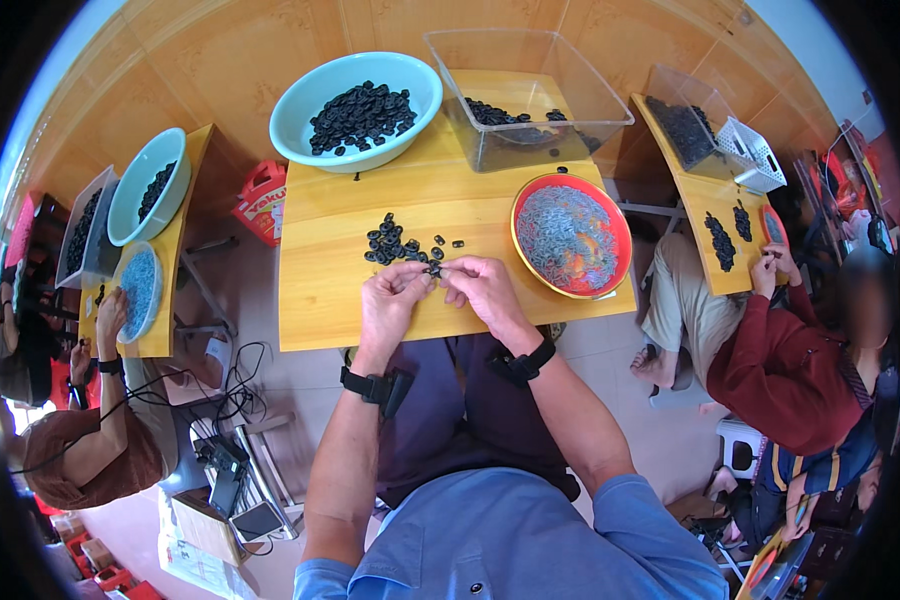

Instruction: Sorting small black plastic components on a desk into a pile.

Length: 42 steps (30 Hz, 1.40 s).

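My left hand and my right hand meet over the yellow wooden table, fingertips pinched together on a small black ring part. Just beyond the fingers lies a loose pile of small black ring parts. To the right stands a red bowl filled with thin grey pieces. At the far edge a light blue bowl holds many black parts, and a clear plastic bin holds more.
A person in brown at the left works at a second yellow table with a blue bowl and bin. A person in dark red at the right sits at a third table. Cables, a red bag and devices lie on the floor at the left.
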Each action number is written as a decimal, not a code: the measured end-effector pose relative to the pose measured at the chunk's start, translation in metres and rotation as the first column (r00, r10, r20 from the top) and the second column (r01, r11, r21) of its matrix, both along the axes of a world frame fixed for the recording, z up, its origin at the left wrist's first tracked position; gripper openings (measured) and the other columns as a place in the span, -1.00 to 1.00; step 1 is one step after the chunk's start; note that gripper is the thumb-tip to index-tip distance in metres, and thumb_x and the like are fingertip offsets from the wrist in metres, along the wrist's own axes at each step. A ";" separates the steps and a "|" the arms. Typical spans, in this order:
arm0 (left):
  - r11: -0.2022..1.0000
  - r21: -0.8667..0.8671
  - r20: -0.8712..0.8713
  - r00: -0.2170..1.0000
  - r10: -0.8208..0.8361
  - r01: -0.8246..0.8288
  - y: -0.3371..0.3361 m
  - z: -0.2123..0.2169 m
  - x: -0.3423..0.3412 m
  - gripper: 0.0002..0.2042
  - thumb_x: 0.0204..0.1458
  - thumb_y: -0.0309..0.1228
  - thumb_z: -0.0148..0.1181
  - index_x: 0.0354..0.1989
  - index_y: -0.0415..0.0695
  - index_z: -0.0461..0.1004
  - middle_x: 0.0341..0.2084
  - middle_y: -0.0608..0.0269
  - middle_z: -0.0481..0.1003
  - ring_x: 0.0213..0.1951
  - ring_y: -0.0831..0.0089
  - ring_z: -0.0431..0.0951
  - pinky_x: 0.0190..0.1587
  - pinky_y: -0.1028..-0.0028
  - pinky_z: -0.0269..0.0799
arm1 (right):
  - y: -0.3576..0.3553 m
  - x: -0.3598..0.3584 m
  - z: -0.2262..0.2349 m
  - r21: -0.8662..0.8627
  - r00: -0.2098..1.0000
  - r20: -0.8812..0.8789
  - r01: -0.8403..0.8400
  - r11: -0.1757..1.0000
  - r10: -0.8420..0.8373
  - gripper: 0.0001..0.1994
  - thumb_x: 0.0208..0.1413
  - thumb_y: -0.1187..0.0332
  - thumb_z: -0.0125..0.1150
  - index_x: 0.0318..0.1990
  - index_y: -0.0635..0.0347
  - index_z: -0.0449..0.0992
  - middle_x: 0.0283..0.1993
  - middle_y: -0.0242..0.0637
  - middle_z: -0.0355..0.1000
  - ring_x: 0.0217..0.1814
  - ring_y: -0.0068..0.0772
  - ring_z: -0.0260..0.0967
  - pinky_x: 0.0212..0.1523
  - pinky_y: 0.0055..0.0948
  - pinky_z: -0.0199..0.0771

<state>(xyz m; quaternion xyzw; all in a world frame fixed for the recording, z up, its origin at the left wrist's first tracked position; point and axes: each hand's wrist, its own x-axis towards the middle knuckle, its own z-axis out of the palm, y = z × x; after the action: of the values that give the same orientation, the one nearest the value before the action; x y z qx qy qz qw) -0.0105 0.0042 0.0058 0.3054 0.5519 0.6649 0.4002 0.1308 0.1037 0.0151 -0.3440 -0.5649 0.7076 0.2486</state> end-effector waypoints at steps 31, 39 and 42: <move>0.999 -0.040 -0.023 1.000 0.010 -0.011 0.000 0.001 0.002 -0.82 0.10 -0.60 0.28 -0.11 -0.28 0.57 -0.45 0.43 0.57 -0.45 0.78 0.44 -0.41 0.74 0.30 | -0.004 -0.006 -0.011 0.248 0.998 -0.024 0.066 0.966 -0.062 -0.81 0.06 0.60 0.17 -0.15 0.38 0.56 -0.31 -0.20 0.58 -0.38 -0.50 0.56 -0.34 -0.50 0.57; 0.998 -0.003 -0.024 0.997 0.069 -0.069 0.003 -0.010 0.001 -0.86 0.06 -0.63 0.30 -0.20 -0.26 0.53 -0.41 0.35 0.59 -0.41 0.72 0.50 -0.34 0.71 0.40 | 0.004 0.006 0.002 -0.029 0.993 -0.104 0.047 0.998 -0.050 -0.81 0.09 0.54 0.19 -0.13 0.39 0.52 -0.34 -0.25 0.55 -0.38 -0.52 0.53 -0.36 -0.55 0.52; 0.997 -0.044 -0.074 0.995 0.062 -0.066 0.003 -0.010 0.002 -0.86 0.06 -0.63 0.31 -0.21 -0.26 0.53 -0.42 0.36 0.58 -0.42 0.73 0.50 -0.34 0.71 0.41 | 0.003 0.006 0.002 -0.022 0.995 -0.096 0.035 0.999 -0.037 -0.82 0.09 0.54 0.19 -0.14 0.38 0.53 -0.34 -0.27 0.54 -0.39 -0.54 0.51 -0.36 -0.56 0.50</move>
<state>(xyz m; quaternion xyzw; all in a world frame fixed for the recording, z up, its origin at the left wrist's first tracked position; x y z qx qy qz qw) -0.0085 0.0075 -0.0042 0.3020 0.5907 0.6530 0.3654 0.1366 0.1071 0.0168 -0.3218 -0.5388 0.7245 0.2850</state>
